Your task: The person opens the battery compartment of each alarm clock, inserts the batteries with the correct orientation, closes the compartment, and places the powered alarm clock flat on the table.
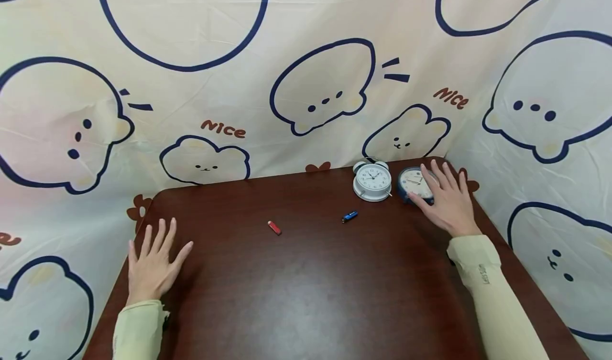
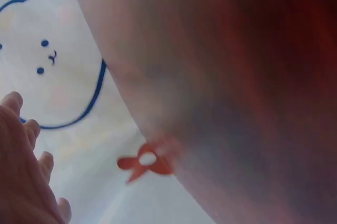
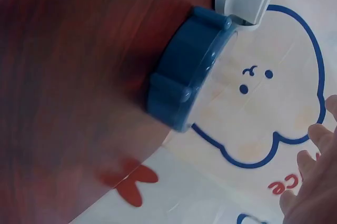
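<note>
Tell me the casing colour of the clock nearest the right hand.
Dark blue, slightly teal; the clock's casing shows best in the right wrist view.

You wear pale yellow sleeves (image 1: 492, 291) above a red-brown table (image 1: 296, 285) with a red object (image 1: 274, 228), blue object (image 1: 350, 216), white clock (image 1: 373, 182) and, far right, white-faced blue clock (image 1: 413, 180), before navy-patterned cream cloth (image 1: 296, 20).

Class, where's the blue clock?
In the head view, the blue clock is near the table's far right corner, beside the white clock, partly hidden by the right hand.
</note>
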`<state>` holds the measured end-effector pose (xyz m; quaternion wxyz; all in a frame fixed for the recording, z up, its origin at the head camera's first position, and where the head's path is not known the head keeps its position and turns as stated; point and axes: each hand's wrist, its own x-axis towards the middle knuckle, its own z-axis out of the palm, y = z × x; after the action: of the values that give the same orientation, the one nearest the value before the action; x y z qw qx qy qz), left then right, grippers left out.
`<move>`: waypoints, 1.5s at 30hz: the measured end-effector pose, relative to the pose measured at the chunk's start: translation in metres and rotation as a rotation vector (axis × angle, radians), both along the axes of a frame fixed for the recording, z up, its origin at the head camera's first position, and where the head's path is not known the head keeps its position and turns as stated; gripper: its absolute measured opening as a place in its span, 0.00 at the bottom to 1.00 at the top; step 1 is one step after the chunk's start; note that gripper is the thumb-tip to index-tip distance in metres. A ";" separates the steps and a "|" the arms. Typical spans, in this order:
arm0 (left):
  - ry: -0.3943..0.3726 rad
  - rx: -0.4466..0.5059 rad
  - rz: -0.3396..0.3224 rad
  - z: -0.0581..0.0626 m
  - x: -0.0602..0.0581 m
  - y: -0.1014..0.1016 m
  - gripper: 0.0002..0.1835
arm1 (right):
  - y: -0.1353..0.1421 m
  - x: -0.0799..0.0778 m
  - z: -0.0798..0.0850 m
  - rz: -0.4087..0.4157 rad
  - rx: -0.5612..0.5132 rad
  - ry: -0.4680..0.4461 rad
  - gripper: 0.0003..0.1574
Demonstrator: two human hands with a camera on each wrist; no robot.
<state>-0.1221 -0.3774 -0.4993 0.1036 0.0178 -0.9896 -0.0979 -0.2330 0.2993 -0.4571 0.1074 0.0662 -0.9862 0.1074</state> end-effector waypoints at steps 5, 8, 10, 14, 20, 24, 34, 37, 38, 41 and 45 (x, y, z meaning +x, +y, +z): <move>-0.002 0.021 -0.068 0.009 -0.037 0.032 0.43 | -0.016 -0.022 0.005 0.017 -0.025 -0.015 0.59; -0.014 0.026 -0.133 0.010 -0.070 0.066 0.42 | -0.028 -0.039 0.006 0.037 -0.041 -0.032 0.60; -0.027 0.046 -0.195 0.008 -0.092 0.094 0.41 | -0.038 -0.050 0.005 0.050 -0.073 -0.072 0.61; -0.082 0.165 -0.338 0.006 -0.130 0.157 0.39 | -0.058 -0.070 -0.002 0.048 -0.185 -0.185 0.65; -0.301 0.418 -0.447 0.005 -0.163 0.253 0.38 | -0.086 -0.091 -0.023 -0.032 -0.267 -0.307 0.71; -0.408 0.481 -0.493 0.003 -0.179 0.307 0.38 | -0.097 -0.097 -0.032 -0.063 -0.293 -0.315 0.75; -0.563 0.563 -0.579 -0.011 -0.191 0.378 0.42 | -0.106 -0.094 -0.044 -0.141 -0.364 -0.273 0.72; -0.571 0.619 -0.577 -0.011 -0.186 0.384 0.43 | -0.106 -0.093 -0.046 -0.150 -0.368 -0.262 0.72; -0.569 0.632 -0.574 -0.012 -0.185 0.385 0.43 | -0.106 -0.093 -0.045 -0.152 -0.372 -0.257 0.72; -0.558 0.660 -0.567 -0.015 -0.183 0.385 0.42 | -0.106 -0.092 -0.045 -0.157 -0.368 -0.255 0.74; -0.527 0.726 -0.549 -0.014 -0.183 0.382 0.39 | -0.108 -0.090 -0.043 -0.165 -0.360 -0.249 0.75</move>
<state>-0.3053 0.0043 -0.5129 -0.1909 -0.1836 -0.8528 -0.4501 -0.3229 0.1914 -0.4999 0.0034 -0.0488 -0.9588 0.2799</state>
